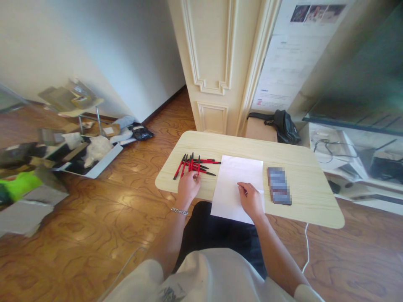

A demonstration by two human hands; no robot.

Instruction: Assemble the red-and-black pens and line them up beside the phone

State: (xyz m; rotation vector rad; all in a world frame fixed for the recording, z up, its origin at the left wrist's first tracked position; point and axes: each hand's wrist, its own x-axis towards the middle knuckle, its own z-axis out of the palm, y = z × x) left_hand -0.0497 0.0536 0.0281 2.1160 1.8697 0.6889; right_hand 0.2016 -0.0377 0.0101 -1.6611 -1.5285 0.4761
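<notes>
- While the person sits at the table (pixel 302 167), the left hand (pixel 188 186) rests at the near edge of the pens (pixel 195 165), its fingertips touching the nearest of them; the fingers are curled loosely together, and whether they pinch a pen cannot be told.
- A bracelet (pixel 179 211) circles the left wrist.
- Pens: a loose red-and-black heap at 10 o'clock on the table top, some lying parallel, others crossed, tips pointing toward 3 o'clock and 7 o'clock.
- Right hand (pixel 251 199): laid palm down on the lower right part of the paper (pixel 236 180), fingers close together and slightly bent, holding nothing.
- Paper: a blank white sheet at the table's centre, its near edge overhanging the table toward 6 o'clock, just beside the pens.
- Phone (pixel 278 186): flat at 3 o'clock of the paper, near but apart from it.
- Bag (pixel 285 126): black, beyond the table at 1 o'clock, on a low box.
- Clutter (pixel 75 147) lies on the wooden floor at 9 o'clock, well apart from the table.
</notes>
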